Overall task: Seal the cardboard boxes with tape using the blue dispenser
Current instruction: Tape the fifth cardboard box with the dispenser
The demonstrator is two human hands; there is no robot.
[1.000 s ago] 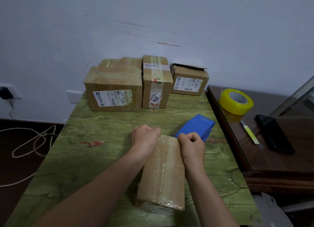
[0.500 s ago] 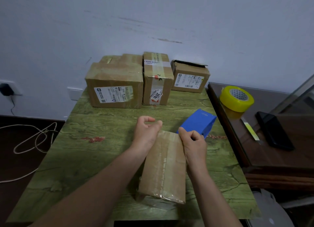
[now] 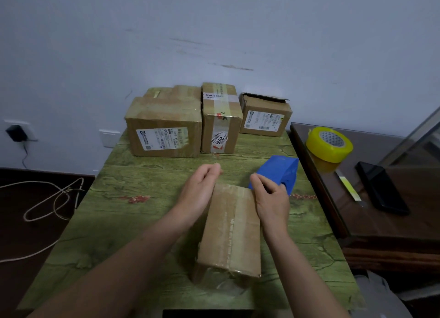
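A brown cardboard box (image 3: 232,229) with clear tape along its top seam lies in the middle of the green table (image 3: 133,210). My left hand (image 3: 200,189) is beside the box's far left corner, its fingers straight and held together, holding nothing. Over at the far right corner, my right hand (image 3: 271,198) rests against the box with relaxed fingers. The blue dispenser (image 3: 282,171) lies on the table just behind my right hand, untouched.
Three more boxes stand at the back by the wall: a large one (image 3: 164,127), a tall taped one (image 3: 221,120) and a small one (image 3: 264,117) with a raised flap. A dark side table (image 3: 381,227) on the right holds a yellow tape roll (image 3: 329,144), a phone (image 3: 381,189) and a cutter (image 3: 347,186).
Both hands have loosened from the box's far edge. The left hand's fingers have straightened and come off the corner, and the right hand has uncurled. The box has stayed in place.
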